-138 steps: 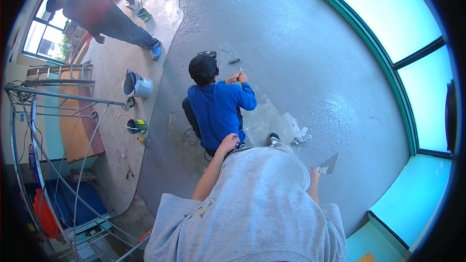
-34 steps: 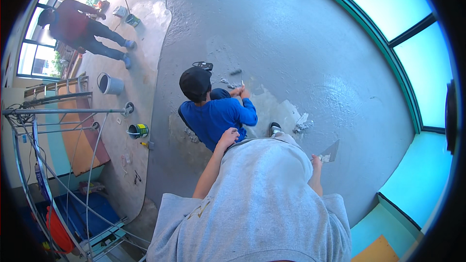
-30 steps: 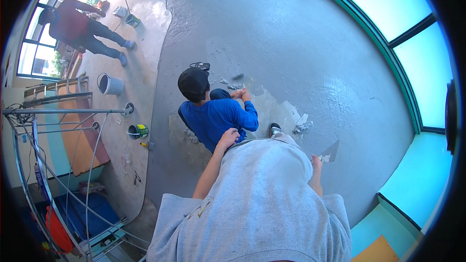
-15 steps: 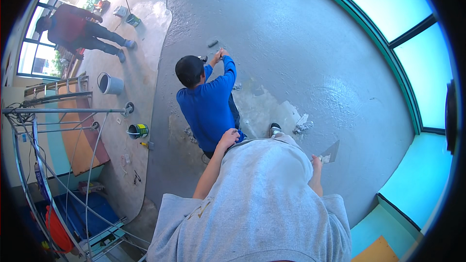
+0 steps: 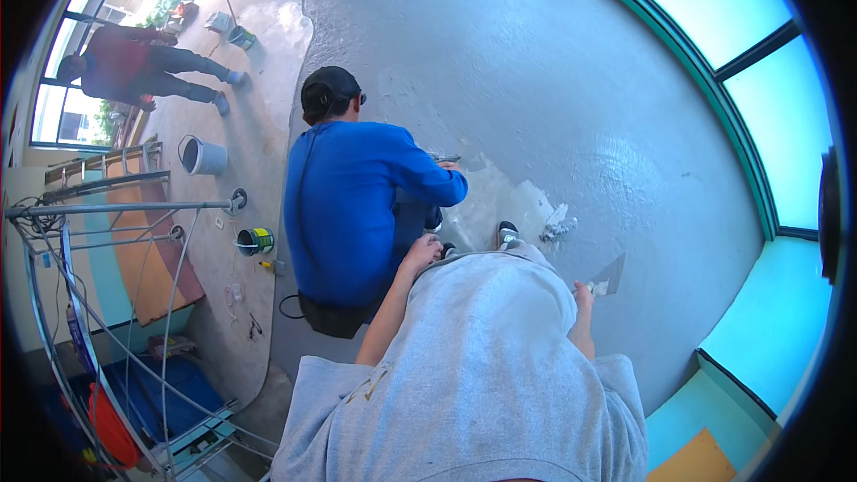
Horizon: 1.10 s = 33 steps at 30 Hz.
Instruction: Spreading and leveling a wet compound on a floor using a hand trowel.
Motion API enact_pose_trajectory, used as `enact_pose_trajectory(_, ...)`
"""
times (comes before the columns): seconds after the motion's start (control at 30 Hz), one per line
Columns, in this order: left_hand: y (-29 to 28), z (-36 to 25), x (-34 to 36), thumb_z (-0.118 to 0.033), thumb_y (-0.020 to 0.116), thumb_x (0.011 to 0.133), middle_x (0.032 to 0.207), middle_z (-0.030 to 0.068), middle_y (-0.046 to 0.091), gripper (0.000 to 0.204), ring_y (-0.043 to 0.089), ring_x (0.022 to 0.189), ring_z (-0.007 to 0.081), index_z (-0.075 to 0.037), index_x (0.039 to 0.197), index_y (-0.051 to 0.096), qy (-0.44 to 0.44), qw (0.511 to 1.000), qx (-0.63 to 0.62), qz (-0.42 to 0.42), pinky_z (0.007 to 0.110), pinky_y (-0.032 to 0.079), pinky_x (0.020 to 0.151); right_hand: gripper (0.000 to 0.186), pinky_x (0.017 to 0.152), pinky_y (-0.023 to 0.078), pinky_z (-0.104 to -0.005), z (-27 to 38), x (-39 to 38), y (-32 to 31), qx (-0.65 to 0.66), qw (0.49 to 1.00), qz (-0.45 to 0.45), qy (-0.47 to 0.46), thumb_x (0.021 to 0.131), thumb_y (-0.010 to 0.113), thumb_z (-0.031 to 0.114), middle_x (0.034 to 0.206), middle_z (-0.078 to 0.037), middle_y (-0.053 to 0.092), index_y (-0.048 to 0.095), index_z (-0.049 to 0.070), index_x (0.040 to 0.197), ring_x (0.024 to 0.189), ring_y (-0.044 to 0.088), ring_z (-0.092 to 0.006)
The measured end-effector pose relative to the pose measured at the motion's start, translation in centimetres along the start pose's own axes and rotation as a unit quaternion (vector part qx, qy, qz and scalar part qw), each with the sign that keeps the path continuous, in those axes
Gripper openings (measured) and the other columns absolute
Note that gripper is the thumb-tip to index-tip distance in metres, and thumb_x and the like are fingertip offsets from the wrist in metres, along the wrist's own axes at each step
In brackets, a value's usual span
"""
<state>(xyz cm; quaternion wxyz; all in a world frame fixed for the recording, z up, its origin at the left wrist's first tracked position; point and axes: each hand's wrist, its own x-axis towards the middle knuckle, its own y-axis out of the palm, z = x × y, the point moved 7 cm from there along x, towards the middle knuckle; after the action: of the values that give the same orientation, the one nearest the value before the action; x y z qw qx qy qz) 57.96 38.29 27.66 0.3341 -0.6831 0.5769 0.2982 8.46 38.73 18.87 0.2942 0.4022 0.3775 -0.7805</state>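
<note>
My right hand point(image 5: 583, 296) is closed around the handle of a wide, flat trowel point(image 5: 610, 277), its thin grey blade held out over the floor. Against my left thigh hangs my left hand point(image 5: 421, 253), fingers loosely bent, with nothing seen in it. Wet grey skim coat point(image 5: 527, 98) covers much of the floor. Ahead of my shoes, a paler rough patch point(image 5: 486, 201) shows, with a lump of grey mortar point(image 5: 559, 228) at its right edge. Close ahead on the left squats a co-worker in blue point(image 5: 357, 205), a hand on a dark tool point(image 5: 444, 159) low over the floor.
On the left stand a metal scaffold frame point(image 5: 116, 209), a grey bucket point(image 5: 205, 158) and a small green-yellow pail point(image 5: 256, 241). Another person in red point(image 5: 125, 62) stands at the far left. Teal-framed windows point(image 5: 763, 170) run along the right side.
The co-worker in blue has drawn back toward me and turned right, arms pulled in from the far reach. The person in red has shifted slightly. My hands stay nearly where they were.
</note>
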Motion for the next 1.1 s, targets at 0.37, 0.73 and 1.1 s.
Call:
enact_pose_trajectory(0.37, -0.4, 2.2, 1.6, -0.014, 0.050, 0.083, 0.090, 0.0127, 0.063, 0.042, 0.060, 0.079, 0.0137, 0.003, 0.121, 0.045, 0.027, 0.998, 0.026, 0.040, 0.024, 0.047, 0.064, 0.021, 0.038, 0.039, -0.0368, -0.7, 0.1, -0.8, -0.016, 0.999, -0.032, -0.038, 0.070, 0.068, 0.013, 0.059, -0.011, 0.054, 0.052, 0.001, 0.078, 0.043, 0.052, -0.0199)
enact_pose_trajectory(0.73, -1.3, 5.7, -0.6, -0.025, 0.053, 0.077, 0.105, 0.0205, 0.060, 0.041, 0.059, 0.098, 0.0307, -0.002, 0.111, 0.057, -0.020, 0.922, 0.385, 0.045, 0.036, 0.045, 0.086, 0.037, 0.073, 0.045, -0.0439, 8.3, -11.6, -1.7, -0.150, 0.887, -0.229, -0.372, 0.075, 0.062, 0.029, 0.085, -0.018, 0.063, 0.056, 0.004, 0.101, 0.082, 0.059, -0.0392)
enact_pose_trajectory(1.1, 2.1, 2.9, -3.3, -0.023, 0.052, 0.084, 0.106, 0.0179, 0.060, 0.033, 0.058, 0.101, 0.0300, -0.005, 0.112, 0.057, 0.002, 0.902, 0.419, 0.106, 0.035, 0.045, 0.086, 0.028, 0.072, 0.044, -0.0484, 6.6, -2.7, -0.4, -0.300, 0.898, -0.191, -0.259, 0.072, 0.056, 0.022, 0.083, -0.022, 0.062, 0.056, 0.002, 0.091, 0.081, 0.058, -0.0417)
